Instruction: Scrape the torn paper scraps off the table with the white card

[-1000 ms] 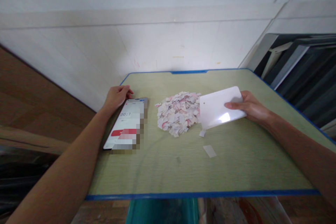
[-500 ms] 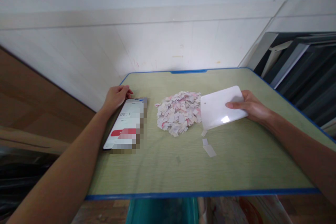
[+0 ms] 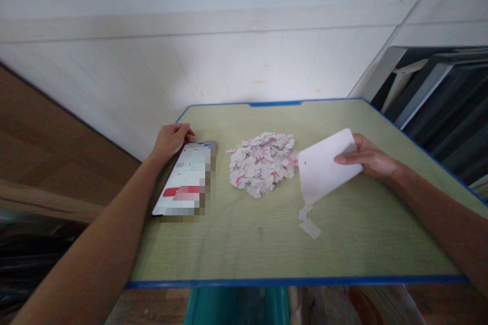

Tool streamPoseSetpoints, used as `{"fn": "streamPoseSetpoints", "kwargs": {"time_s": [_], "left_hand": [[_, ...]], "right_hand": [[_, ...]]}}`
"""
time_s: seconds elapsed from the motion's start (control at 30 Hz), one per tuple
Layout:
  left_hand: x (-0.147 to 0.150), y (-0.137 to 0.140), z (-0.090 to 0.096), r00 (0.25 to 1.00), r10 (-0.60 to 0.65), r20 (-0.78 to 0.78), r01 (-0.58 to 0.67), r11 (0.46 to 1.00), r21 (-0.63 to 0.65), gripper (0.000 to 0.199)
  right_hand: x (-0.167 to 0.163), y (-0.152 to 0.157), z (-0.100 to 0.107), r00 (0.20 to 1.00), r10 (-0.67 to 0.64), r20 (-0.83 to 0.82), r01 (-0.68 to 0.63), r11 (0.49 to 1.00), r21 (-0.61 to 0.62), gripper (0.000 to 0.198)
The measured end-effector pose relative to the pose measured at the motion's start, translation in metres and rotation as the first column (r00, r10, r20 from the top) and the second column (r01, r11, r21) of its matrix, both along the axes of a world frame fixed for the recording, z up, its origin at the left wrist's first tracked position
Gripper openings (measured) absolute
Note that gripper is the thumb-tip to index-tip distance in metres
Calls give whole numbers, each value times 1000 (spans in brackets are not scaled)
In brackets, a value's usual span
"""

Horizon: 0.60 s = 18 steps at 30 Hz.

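My right hand (image 3: 371, 157) holds a flat white plastic scraper (image 3: 326, 165), thumb on its upper face and fingers beneath. The scraper has a small hole near one corner and is tilted, its lower left corner close to the table. At that corner lie a few loose paper scraps (image 3: 310, 228). Left of the scraper is a heap of torn white and pinkish paper scraps (image 3: 262, 165). My left hand (image 3: 174, 138) rests at the table's far left, fingers curled in and nothing visible in them. It is beside the upper end of a phone (image 3: 186, 175) with a timer on its screen.
The pale green table (image 3: 244, 249) has a blue rim, and a white wall (image 3: 229, 66) rises behind it. Dark flat panels (image 3: 450, 96) lean at the right. A brown board (image 3: 49, 137) stands at the left. Below the front edge is a teal bin (image 3: 236, 307).
My right hand and the scraper have shifted slightly right and towards me, and the scraper has turned more steeply. The loose scraps at its corner have slid a little nearer. My left hand stays put.
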<state>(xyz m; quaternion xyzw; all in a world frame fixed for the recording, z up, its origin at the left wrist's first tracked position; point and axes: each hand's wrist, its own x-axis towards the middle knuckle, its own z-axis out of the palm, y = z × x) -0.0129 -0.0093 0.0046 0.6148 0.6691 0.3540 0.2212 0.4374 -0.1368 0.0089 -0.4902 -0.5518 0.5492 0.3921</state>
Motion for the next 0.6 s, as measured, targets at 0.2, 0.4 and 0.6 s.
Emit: {"fn": "streamPoseSetpoints", "kwargs": {"time_s": [0.2, 0.4, 0.6], "left_hand": [[-5, 4, -5, 999, -28, 19, 28, 999, 36, 29], [-2, 2, -4, 999, -24, 28, 23, 999, 34, 29], [-3, 3, -3, 1000, -19, 18, 19, 999, 41, 28]], "right_hand": [[-1, 1, -1, 991, 131, -16, -131, 990, -57, 28], [-1, -1, 0, 984, 168, -63, -171, 984, -56, 27], [-1, -1, 0, 966, 257, -39, -259, 965, -51, 25]]}}
